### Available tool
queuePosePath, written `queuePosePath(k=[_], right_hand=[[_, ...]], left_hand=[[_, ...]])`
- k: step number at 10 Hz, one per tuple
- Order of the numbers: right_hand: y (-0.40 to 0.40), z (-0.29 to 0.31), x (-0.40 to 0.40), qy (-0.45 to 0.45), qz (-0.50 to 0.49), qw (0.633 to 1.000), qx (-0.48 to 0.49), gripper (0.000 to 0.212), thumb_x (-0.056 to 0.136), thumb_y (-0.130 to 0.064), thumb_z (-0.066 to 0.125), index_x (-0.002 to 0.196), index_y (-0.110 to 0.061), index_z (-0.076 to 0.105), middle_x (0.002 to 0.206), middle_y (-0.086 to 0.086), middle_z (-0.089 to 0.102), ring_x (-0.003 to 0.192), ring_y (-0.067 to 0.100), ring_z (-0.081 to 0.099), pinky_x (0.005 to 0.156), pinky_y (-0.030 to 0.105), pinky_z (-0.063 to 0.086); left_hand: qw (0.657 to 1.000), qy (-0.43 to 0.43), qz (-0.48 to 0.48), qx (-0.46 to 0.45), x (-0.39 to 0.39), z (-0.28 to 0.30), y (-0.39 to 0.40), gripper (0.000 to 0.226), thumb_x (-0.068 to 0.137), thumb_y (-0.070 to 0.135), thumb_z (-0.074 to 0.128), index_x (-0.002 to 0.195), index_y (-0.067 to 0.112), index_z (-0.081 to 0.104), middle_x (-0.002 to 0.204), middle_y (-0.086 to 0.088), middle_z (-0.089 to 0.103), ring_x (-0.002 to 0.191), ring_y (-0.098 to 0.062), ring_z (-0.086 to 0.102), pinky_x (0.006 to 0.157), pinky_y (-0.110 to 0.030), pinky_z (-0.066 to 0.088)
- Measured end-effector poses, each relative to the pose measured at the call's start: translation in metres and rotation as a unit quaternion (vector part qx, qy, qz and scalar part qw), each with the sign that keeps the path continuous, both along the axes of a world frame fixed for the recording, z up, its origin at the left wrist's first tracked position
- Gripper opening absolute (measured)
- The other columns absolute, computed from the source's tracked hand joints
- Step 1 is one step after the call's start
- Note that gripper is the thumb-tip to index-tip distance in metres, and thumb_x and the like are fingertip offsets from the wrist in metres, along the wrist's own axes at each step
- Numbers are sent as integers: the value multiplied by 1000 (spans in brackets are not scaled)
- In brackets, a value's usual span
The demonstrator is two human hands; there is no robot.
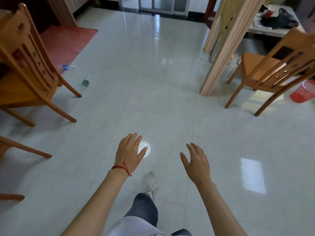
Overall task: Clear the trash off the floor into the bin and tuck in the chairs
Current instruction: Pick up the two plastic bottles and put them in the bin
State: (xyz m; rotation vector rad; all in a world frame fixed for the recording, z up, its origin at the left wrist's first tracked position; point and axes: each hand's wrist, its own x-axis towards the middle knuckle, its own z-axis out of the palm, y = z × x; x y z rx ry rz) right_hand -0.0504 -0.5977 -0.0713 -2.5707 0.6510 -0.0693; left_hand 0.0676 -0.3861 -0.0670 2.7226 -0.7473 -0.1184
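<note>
- The left hand point(130, 149) and right hand point(196, 161) both hang spread and empty above the tiled floor point(170, 108).
- A white round lid or cup point(145, 149) lies just past the left fingers, not yet lifted.
- Two plastic bottles remain: one point(85, 82) near the left chair point(25, 65), another point(66, 67) by the red mat point(68, 40).
- The red bin point(303, 91) lies tipped on its side behind the right chair point(272, 68).
- Both chairs stand pulled out; it looks like almost everything is left.
</note>
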Motion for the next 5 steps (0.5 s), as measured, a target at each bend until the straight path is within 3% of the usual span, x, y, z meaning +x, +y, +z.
queuePosePath(k=[1,3,5], right_hand=[[-22,2,58,7,-4,1000,-1,47,91,-34,52,130,-9,48,138,12,48,130,28,40,103,40,34],[-74,14,154,-26,-32,999,-20,44,89,-30,57,125,-7,53,132,15,53,123,32,48,98,42,40],[-129,9,224,-12,-50,999,-14,44,90,-32,55,126,-7,52,133,15,52,125,32,47,100,44,39]], left_hand=[[1000,7,-10,1,61,2,-23,55,84,41,37,112,1,61,116,-20,63,108,-38,58,90,-49,45],[999,0,-34,14,173,12,-72,70,93,52,17,111,2,62,114,-19,64,108,-37,59,89,-48,46],[999,14,-46,22,255,3,-133,62,88,49,29,113,1,61,116,-20,62,109,-38,58,91,-50,45]])
